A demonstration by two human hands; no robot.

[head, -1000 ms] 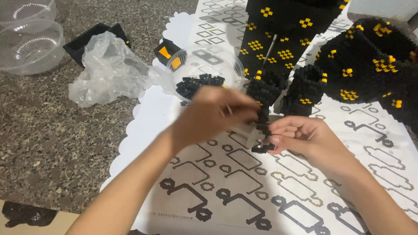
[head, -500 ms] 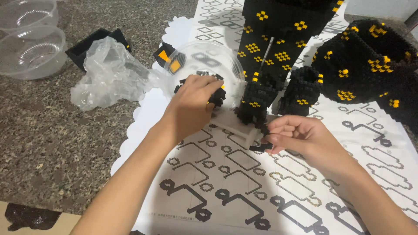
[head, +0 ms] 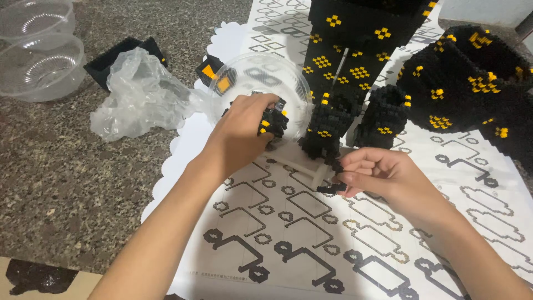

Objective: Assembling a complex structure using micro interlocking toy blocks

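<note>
Landmark: black brick model (head: pixel 355 50) with yellow dots, standing on a printed instruction sheet (head: pixel 311 244); a second black-and-yellow section (head: pixel 472 83) sits just right of it, and a crumpled plastic bag (head: pixel 141 94) lies well to its left on the stone counter (head: pixel 66 183). Directly left of the model's base, a clear plastic bowl (head: pixel 244 72) holds loose black bricks (head: pixel 272 123), into which the left hand (head: pixel 241 136) reaches, fingers curled shut on several. In front of the model's base, the right hand (head: pixel 383 178) is closed in a pinch on a small black piece (head: pixel 331 189).
</note>
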